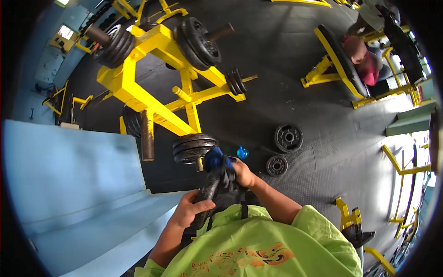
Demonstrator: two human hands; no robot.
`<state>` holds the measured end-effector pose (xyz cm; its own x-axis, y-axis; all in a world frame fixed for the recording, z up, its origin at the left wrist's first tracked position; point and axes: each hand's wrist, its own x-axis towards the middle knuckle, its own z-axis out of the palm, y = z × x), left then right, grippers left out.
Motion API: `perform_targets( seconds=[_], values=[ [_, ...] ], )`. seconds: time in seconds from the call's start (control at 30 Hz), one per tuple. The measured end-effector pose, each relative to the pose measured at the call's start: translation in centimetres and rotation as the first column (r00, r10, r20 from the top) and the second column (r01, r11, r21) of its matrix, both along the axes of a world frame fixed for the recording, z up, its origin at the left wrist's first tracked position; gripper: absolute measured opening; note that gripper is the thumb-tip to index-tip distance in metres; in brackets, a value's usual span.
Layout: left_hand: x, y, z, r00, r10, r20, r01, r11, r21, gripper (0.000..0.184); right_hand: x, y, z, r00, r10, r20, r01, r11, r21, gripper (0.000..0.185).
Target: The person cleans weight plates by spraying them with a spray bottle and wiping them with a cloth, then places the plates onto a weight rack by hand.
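My left hand (190, 208) is closed around the lower edge of a black weight plate (210, 188), held nearly edge-on in front of my body. At the plate's upper end, my right hand (242, 172) is closed on a bunched blue and black cloth (215, 158). The cloth lies against the plate and partly covers it; my right fingers are mostly hidden. Just beyond the cloth, several black plates (191, 144) sit on a low peg of the yellow weight rack (152, 108).
Two loose plates, a larger one (289, 137) and a smaller one (277, 165), lie on the black floor to the right. Near them is a blue transparent bottle (242, 152). A light-blue ledge (87, 212) runs along the left. Another person (367, 64) is by a yellow-framed bench (339, 60).
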<state>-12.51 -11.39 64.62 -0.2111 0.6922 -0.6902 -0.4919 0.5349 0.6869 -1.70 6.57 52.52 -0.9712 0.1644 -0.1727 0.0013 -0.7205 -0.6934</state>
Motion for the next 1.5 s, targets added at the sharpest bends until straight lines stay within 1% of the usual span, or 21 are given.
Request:
perform_targets(
  seconds=[0.17, 0.3, 0.37, 0.43, 0.47, 0.5, 0.53, 0.57, 0.6, 0.7, 0.8, 0.83, 0.9, 0.97, 1.1, 1.17, 1.2, 1.23, 1.3, 1.43, 1.5],
  values=[
    [-0.2, 1.1, 0.0, 0.963, 0.202, 0.178, -0.218, 0.973, 0.075, 0.041, 2.9, -10.9, -1.8, 0.988, 0.095, 0.123, 0.064, 0.471, -0.88, 0.044],
    [-0.3, 2.2, -2.4, 0.973, 0.228, -0.046, -0.222, 0.969, 0.112, 0.041, 2.7, -12.0, 2.9, 0.919, 0.16, 0.362, 0.258, 0.452, -0.854, 0.042],
    [-0.6, 2.3, -3.7, 0.953, 0.3, -0.051, -0.296, 0.952, 0.077, 0.04, 3.7, -9.7, 6.6, 0.965, 0.159, 0.209, 0.149, 0.323, -0.934, 0.039],
    [-1.0, 1.7, -5.0, 0.915, 0.369, 0.161, -0.382, 0.923, 0.052, 0.054, 3.9, -7.4, 10.5, 0.926, 0.269, 0.264, 0.037, 0.631, -0.775, 0.035],
    [-1.1, 1.5, -5.7, 0.918, 0.298, 0.263, -0.336, 0.935, 0.115, 0.062, 3.9, -7.3, 11.7, 0.926, 0.068, 0.371, 0.094, 0.911, -0.402, 0.042],
    [-1.2, 1.2, -6.3, 0.909, 0.217, 0.355, -0.296, 0.937, 0.184, 0.07, 3.7, -6.6, 12.2, 0.925, 0.085, 0.37, 0.076, 0.913, -0.4, 0.042],
    [-0.9, 1.1, -6.2, 0.906, 0.232, 0.354, -0.312, 0.931, 0.188, 0.07, 3.2, -5.4, 12.6, 0.973, -0.17, 0.154, 0.098, 0.915, 0.391, 0.054],
    [-0.3, 1.0, -5.9, 0.886, 0.334, 0.321, -0.383, 0.918, 0.102, 0.077, 2.8, -4.7, 12.8, 0.964, -0.18, -0.197, 0.248, 0.337, 0.908, 0.067],
    [0.0, 1.0, -5.7, 0.86, 0.427, 0.281, -0.45, 0.893, 0.022, 0.085, 2.5, -4.9, 12.5, 0.988, -0.083, -0.13, 0.134, 0.037, 0.99, 0.084],
    [0.6, 0.3, -5.3, 0.735, 0.472, 0.487, -0.533, 0.846, -0.015, 0.094, 1.4, -6.1, 6.5, 0.953, 0.056, -0.297, 0.302, -0.239, 0.923, 0.08],
    [1.3, -1.0, -5.5, 0.884, 0.322, 0.337, -0.373, 0.923, 0.095, 0.097, -1.3, -1.8, 4.6, 0.945, -0.119, -0.303, 0.325, 0.271, 0.906, 0.045],
    [1.6, -1.6, -5.5, 0.939, 0.232, 0.252, -0.271, 0.953, 0.134, 0.098, -2.2, -1.1, 2.9, 0.965, -0.204, 0.166, -0.039, 0.511, 0.859, 0.037],
    [1.2, -2.1, -5.8, 0.97, 0.147, 0.192, -0.168, 0.981, 0.098, 0.11, -1.9, -1.2, 2.9, 0.907, -0.15, 0.393, -0.206, 0.656, 0.726, 0.038],
    [1.7, -3.2, -7.3, 0.914, 0.174, 0.367, -0.229, 0.967, 0.111, 0.107, -0.1, -2.9, 5.1, 0.955, -0.097, -0.281, 0.297, 0.269, 0.916, 0.042],
    [2.6, -3.6, -6.9, 0.556, 0.349, 0.754, -0.524, 0.851, -0.008, 0.087, 2.7, -5.4, 4.3, 0.898, 0.267, -0.35, 0.369, -0.02, 0.929, 0.063],
    [3.0, -3.8, -6.9, 0.938, 0.253, 0.237, -0.292, 0.945, 0.149, 0.07, 1.0, -3.9, -0.5, 0.861, 0.165, -0.481, 0.491, -0.025, 0.871, 0.061],
    [2.6, -3.2, -5.1, 0.946, 0.257, 0.198, -0.265, 0.964, 0.018, 0.062, 0.2, -2.9, 0.8, 0.869, 0.0, -0.495, 0.467, 0.333, 0.82, 0.05],
    [2.7, -3.3, -3.6, 0.945, 0.264, 0.195, -0.271, 0.962, 0.013, 0.062, 0.0, -4.1, -1.4, 0.951, -0.238, -0.198, 0.309, 0.707, 0.636, 0.038],
    [2.1, -3.3, -1.6, 0.989, 0.144, 0.023, -0.143, 0.989, -0.032, 0.061, -0.6, -2.8, -9.1, 0.936, -0.088, 0.341, -0.04, 0.936, 0.35, 0.026],
    [1.5, -4.1, 0.3, 0.991, 0.124, 0.043, -0.128, 0.986, 0.111, 0.048, 0.6, -1.3, -9.4, 0.737, 0.177, 0.652, -0.614, 0.578, 0.537, 0.04],
    [0.7, -3.9, 1.8, 0.995, 0.094, 0.038, -0.098, 0.989, 0.112, 0.051, 1.6, -2.3, -7.2, 0.799, 0.222, 0.559, -0.546, 0.657, 0.52, 0.046]
  ],
)
